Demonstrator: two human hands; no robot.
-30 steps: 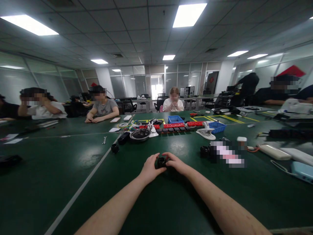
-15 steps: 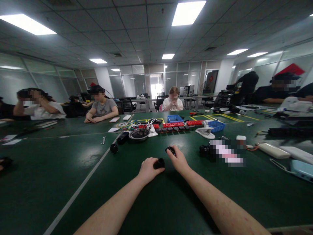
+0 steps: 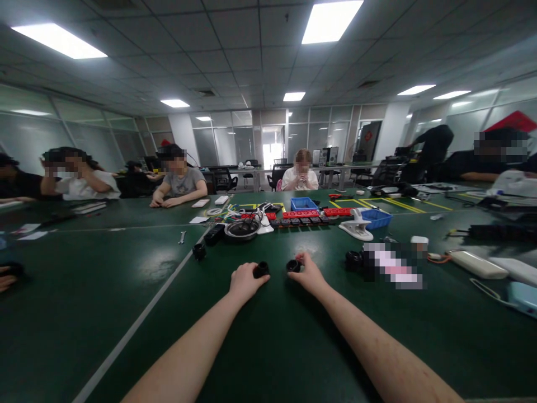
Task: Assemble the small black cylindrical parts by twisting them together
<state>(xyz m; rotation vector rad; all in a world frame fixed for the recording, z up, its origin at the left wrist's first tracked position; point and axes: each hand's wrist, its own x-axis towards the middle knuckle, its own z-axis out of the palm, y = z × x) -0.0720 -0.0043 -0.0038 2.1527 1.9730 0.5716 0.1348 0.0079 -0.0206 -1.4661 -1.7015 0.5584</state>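
Note:
My left hand (image 3: 245, 281) is closed around a short black cylinder (image 3: 262, 269) with an opening at its top, held upright at the table surface. Just to the right, the fingers of my right hand (image 3: 310, 274) grip a black ring-shaped piece (image 3: 292, 266) whose open side faces up. A gap of bare tabletop separates the two pieces. Another black round piece (image 3: 198, 251) lies to the left of my hands, and a similar black piece (image 3: 353, 259) is to the right, beside a blurred-out patch. What exact kind of parts they are, I cannot tell.
Across the green table (image 3: 268, 347) sit a round metal pan with cables (image 3: 242, 228), red strips (image 3: 300, 214), blue bins (image 3: 304, 204) and a white clamp-like stand (image 3: 356, 226). A wrench (image 3: 182, 237) lies left, a cream power bank (image 3: 478, 264) right. Several people sit around.
My left hand has shifted left and slightly away with its cylinder. My right hand has lowered its piece and turned the open side upward. The view has swung slightly left.

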